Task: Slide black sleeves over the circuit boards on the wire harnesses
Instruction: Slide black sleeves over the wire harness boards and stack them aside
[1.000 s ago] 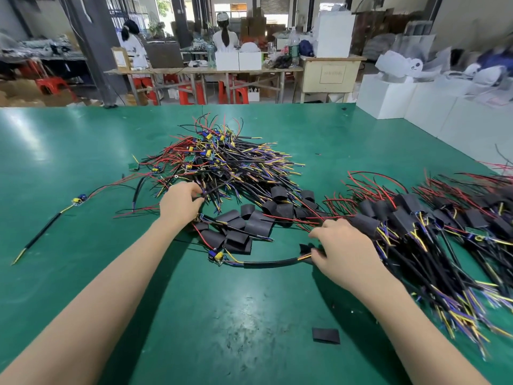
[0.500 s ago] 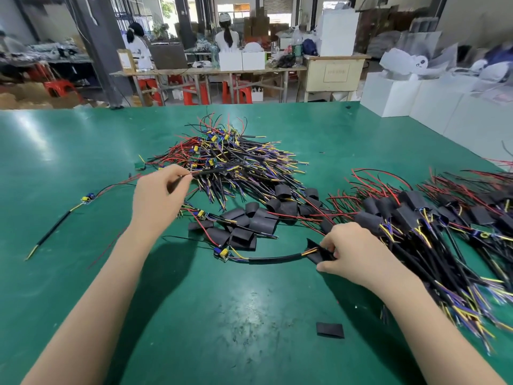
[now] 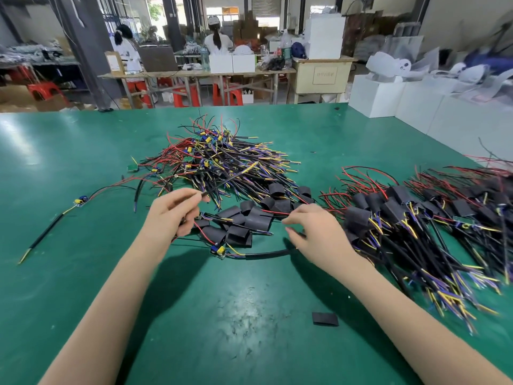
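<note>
Over green table (image 3: 83, 273): left hand (image 3: 172, 215) now lifted, pinching harness (image 3: 222, 182); right hand (image 3: 319, 234) released, loosely open, reaching for black sleeves (image 3: 244, 220).

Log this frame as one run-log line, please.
left hand: pinches black harness wire from unsleeved pile | right hand: fingers loosely curled, hovering near loose sleeves | bare board harness on table, unsleeved

Green counter (image 3: 83, 273): smooth, faintly glossy mat, scuffed and scratched near the middle. Black sleeves (image 3: 236, 232): matt, pliable-looking plastic. Wire harnesses (image 3: 222, 162): shiny plastic insulation in red, yellow, purple, black. Loose black sleeve piece (image 3: 324, 319): flat, matt.
</note>
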